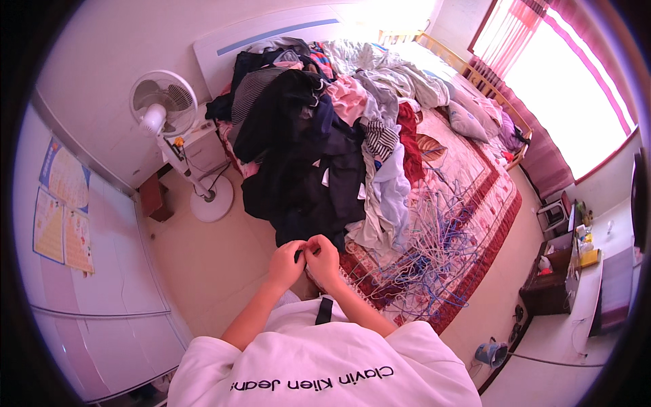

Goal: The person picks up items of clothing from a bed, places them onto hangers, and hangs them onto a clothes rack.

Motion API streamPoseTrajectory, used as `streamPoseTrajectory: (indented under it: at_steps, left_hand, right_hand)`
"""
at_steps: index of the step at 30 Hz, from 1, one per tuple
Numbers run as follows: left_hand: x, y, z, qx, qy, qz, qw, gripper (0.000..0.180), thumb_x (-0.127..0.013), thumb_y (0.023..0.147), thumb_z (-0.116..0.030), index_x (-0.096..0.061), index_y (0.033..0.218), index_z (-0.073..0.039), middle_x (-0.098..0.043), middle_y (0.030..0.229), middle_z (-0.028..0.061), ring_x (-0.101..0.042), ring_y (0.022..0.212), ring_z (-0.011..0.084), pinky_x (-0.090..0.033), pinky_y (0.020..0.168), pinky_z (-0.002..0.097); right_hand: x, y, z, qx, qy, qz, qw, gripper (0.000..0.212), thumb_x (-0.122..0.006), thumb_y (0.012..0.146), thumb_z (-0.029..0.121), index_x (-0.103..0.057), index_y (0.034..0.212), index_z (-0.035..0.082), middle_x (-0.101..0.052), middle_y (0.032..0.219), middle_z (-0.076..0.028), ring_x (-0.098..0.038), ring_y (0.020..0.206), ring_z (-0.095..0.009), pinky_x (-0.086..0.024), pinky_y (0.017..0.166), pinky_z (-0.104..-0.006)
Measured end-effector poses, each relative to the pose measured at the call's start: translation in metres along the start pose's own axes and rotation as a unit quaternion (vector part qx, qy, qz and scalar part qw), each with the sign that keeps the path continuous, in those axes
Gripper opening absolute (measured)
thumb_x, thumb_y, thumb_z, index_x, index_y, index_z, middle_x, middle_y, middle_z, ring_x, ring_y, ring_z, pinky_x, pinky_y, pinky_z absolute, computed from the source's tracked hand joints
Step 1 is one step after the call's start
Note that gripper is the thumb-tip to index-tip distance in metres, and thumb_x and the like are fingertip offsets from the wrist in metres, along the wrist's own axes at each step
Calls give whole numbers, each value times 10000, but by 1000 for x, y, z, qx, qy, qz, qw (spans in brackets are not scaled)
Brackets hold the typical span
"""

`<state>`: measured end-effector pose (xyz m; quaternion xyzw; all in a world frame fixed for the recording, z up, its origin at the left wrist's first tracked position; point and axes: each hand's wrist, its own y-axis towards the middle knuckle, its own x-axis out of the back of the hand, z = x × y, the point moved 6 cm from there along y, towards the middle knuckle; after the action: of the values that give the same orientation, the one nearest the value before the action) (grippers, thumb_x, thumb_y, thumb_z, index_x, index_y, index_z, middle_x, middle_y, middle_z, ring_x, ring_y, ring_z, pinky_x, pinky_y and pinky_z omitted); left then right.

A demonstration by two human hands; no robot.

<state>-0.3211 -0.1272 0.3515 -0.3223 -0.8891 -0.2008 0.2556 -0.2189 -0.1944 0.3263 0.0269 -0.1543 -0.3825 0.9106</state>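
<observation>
Close together at the near edge of the bed, my left hand (287, 263) and my right hand (321, 259) are both closed, fingertips almost touching. A bit of black cloth shows between the fingers of each. It looks like part of the black garment (312, 193) that spreads from the clothes pile toward me; its exact shape in the grip is hidden. Small white tags or patches lie on the dark cloth. Right of it are a pale shirt (391, 186), a dark red garment (409, 142) and a black-and-white striped piece (381, 138).
A tangle of blue and white wire hangers (427, 251) covers the bed's near right part, on a floral quilt (485, 197). Left of the bed stand a white fan (211, 200) and a bedside cabinet (205, 150). A blue bucket (489, 353) is on the floor at right.
</observation>
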Motion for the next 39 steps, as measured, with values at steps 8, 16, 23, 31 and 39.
streamPoseTrajectory:
  at_steps: [8, 16, 23, 31, 39]
  left_hand:
    - [-26, 51, -11, -10, -4, 76, 997, 208, -615, 772, -82, -633, 975, -40, -656, 943, 121, -615, 906, 315, -489, 796, 389]
    - [-68, 99, 4, -73, -33, 184, 980, 284, -611, 758, -67, -619, 1039, -29, -637, 994, 129, -607, 921, 319, -489, 807, 383]
    - [-67, 152, 35, -96, -45, 249, 963, 297, -601, 756, -76, -616, 1047, -20, -636, 1002, 136, -604, 945, 317, -486, 827, 391]
    - [-52, 209, 91, -113, -50, 298, 947, 215, -606, 761, -86, -637, 967, -35, -654, 942, 117, -618, 906, 298, -491, 799, 382]
    - [-49, 262, 139, -113, -45, 336, 934, 177, -607, 757, -99, -649, 916, -35, -655, 924, 121, -619, 897, 300, -489, 803, 388]
  right_hand:
    - [23, 33, -25, -64, -30, -54, 996, 104, -660, 743, 26, -592, 821, 29, -638, 734, -92, -645, 680, -188, -493, 593, -295]
    - [41, 64, -56, -102, -33, -132, 985, 117, -687, 747, 6, -596, 820, 11, -645, 714, -54, -642, 668, -130, -491, 588, -251]
    - [10, 100, -65, -139, -64, -182, 971, 111, -651, 766, 12, -571, 843, 24, -627, 737, -80, -634, 683, -181, -482, 590, -294]
    - [-39, 138, -75, -186, -64, -179, 964, 130, -636, 774, -21, -556, 867, 22, -608, 778, -48, -598, 733, -125, -459, 588, -252]
    - [-82, 189, -129, -190, 21, -130, 973, 121, -635, 762, 0, -549, 845, 22, -595, 740, -34, -581, 675, -112, -465, 610, -233]
